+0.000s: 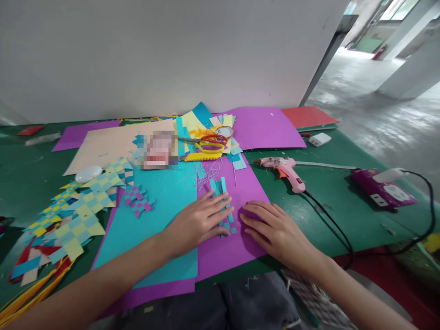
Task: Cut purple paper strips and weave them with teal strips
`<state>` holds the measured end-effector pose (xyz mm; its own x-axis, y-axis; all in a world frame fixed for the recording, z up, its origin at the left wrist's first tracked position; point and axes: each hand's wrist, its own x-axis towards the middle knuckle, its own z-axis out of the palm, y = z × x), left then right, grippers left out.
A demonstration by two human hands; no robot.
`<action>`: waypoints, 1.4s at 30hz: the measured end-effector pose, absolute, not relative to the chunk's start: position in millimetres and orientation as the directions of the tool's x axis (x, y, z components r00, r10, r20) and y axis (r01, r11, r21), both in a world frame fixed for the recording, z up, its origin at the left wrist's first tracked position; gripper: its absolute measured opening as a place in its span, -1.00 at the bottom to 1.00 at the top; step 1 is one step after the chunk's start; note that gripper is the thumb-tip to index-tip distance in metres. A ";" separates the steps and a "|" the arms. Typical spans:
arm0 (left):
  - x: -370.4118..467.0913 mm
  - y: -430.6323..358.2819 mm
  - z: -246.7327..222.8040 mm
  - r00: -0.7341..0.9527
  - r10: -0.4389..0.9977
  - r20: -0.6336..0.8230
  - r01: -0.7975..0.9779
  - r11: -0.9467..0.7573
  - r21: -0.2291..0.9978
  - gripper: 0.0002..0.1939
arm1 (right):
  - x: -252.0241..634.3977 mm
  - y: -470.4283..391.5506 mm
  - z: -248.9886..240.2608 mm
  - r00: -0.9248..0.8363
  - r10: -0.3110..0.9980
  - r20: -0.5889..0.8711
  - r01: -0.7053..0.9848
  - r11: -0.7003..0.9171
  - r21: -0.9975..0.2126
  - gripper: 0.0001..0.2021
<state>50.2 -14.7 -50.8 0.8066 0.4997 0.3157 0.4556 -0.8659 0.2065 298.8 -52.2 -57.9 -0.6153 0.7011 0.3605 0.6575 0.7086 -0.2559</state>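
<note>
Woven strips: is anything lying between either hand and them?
Nothing visible. The left hand already rests flat on the woven strips, fingers across them. The right hand lies on the purple sheet just beside them, with only bare sheet between.

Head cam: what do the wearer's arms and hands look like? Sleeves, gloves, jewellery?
Both forearms are bare as far as the frame shows, with no sleeve in view. The left hand and right hand are ungloved. No rings, watch, bracelet or markings are visible on either. Nails look short and unpainted.
</note>
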 end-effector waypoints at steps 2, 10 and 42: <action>44.1 -20.0 -47.6 0.734 0.565 0.376 0.529 -0.823 0.205 -0.61 | 298.7 -52.1 -57.2 -0.616 0.699 0.363 0.656 0.711 -0.255 -0.74; 37.4 -39.6 -49.4 0.690 0.650 0.319 0.641 -0.753 0.147 -0.40 | 299.6 -52.1 -58.4 -0.615 0.699 0.366 0.654 0.711 -0.259 -0.75; 61.5 -47.9 -38.7 0.664 0.720 0.204 0.653 -0.691 0.311 -0.90 | 300.3 -50.4 -57.6 -0.625 0.700 0.345 0.652 0.711 -0.261 -0.74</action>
<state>61.5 -47.9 -38.7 0.6637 0.7196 0.2043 0.6530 -0.6905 0.3110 300.3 -50.4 -57.6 -0.6251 0.7000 0.3454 0.6524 0.7115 -0.2611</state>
